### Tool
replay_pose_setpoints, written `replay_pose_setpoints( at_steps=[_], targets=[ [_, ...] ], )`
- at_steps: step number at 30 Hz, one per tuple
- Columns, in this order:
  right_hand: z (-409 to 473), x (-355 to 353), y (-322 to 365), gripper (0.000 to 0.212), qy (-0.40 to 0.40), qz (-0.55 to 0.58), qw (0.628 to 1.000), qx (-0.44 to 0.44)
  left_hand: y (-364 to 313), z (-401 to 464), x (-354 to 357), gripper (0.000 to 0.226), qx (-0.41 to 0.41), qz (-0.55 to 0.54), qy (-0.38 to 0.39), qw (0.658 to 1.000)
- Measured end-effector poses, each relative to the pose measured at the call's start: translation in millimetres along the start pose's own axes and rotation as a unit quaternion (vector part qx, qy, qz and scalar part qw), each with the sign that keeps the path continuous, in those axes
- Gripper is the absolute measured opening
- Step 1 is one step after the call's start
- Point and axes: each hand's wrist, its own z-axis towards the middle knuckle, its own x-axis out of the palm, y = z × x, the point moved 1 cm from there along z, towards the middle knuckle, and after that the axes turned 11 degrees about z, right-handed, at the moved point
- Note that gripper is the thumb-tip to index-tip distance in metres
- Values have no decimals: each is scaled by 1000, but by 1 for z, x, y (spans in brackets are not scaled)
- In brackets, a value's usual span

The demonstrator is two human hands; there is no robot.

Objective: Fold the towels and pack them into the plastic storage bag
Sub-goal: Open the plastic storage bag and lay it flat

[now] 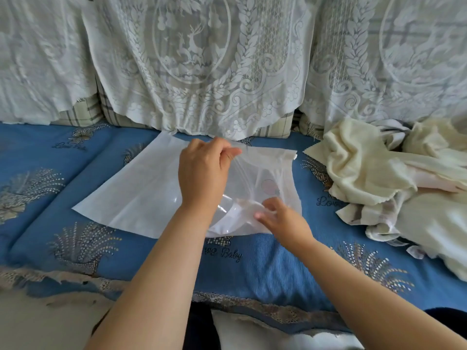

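Note:
A translucent white plastic storage bag lies flat on the blue sofa seat, its mouth at the right end. My left hand pinches the upper edge of the bag's mouth between thumb and fingers and lifts it. My right hand grips the lower edge of the mouth near the front. The mouth is pulled apart between the two hands. A crumpled heap of cream and pale pink towels lies unfolded on the seat to the right, apart from the bag.
The blue patterned sofa seat cover has a lace-trimmed front edge. White lace covers hang over the back cushions. A white cushion shows below the seat's front edge.

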Motion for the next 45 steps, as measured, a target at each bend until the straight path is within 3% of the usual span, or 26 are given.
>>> replay_pose_setpoints(
  at_steps=[1, 3, 5, 6, 8, 10, 11, 14, 16, 18, 20, 23, 25, 29, 32, 36, 40, 42, 45],
  targets=[
    [-9, -4, 4, 54, -75, 22, 995, -69, 1, 0, 2, 31, 12, -2, 15, 1000],
    [-22, -12, 20, 77, -215, 51, 946, -237, -5, -2, 5, 26, 50, -11, 41, 998],
    [-18, -19, 40, 88, -217, -11, 927, -306, -19, -8, 7, 29, 67, -27, 70, 995],
    [-12, -21, 50, 84, -190, -52, 935, -296, -26, -12, 9, 32, 66, -41, 87, 993],
    [1, -24, 64, 47, -157, -53, 957, -237, -32, -15, 9, 32, 44, -78, 127, 988],
    [11, -31, 66, 9, -156, 45, 967, -197, -23, -14, 9, 37, 5, -118, 164, 979],
    [14, -35, 64, 2, -155, 99, 966, -180, -15, -12, 9, 51, -16, -126, 192, 973],
    [12, -46, 58, 3, -142, 169, 961, -165, 20, -12, 18, 77, -64, -84, 358, 928],
    [6, -50, 54, 5, -129, 164, 962, -174, 41, -15, 18, 77, -92, -138, 495, 853],
    [0, -56, 49, 10, -133, 188, 957, -175, 56, -18, 16, 83, -118, -215, 576, 780],
    [-1, -63, 42, 14, -151, 217, 950, -167, 72, -28, 25, 83, -120, -160, 599, 775],
    [3, -74, 29, 15, -160, 235, 946, -158, 95, -50, 52, 87, -99, 56, 590, 799],
    [4, -78, 20, 21, -161, 235, 947, -150, 102, -67, 67, 88, -92, 127, 581, 799],
    [3, -81, 5, 25, -180, 267, 939, -117, 108, -97, 76, 84, -130, 138, 554, 811],
    [1, -84, 1, 25, -215, 289, 927, -104, 111, -112, 75, 65, -139, 158, 501, 840],
    [-3, -89, -1, 24, -232, 295, 924, -81, 115, -109, 70, 29, -235, 105, 345, 903],
    [-10, -98, 4, 19, -329, 269, 901, -88, 120, -80, 49, 33, -234, 107, 152, 954],
    [-14, -92, 12, 20, -335, 246, 904, -102, 123, -68, 38, 33, -241, 120, 119, 956],
    [-15, -81, 35, 28, -344, 222, 901, -146, 125, -52, 28, 39, -313, 113, 90, 939]
  ],
)
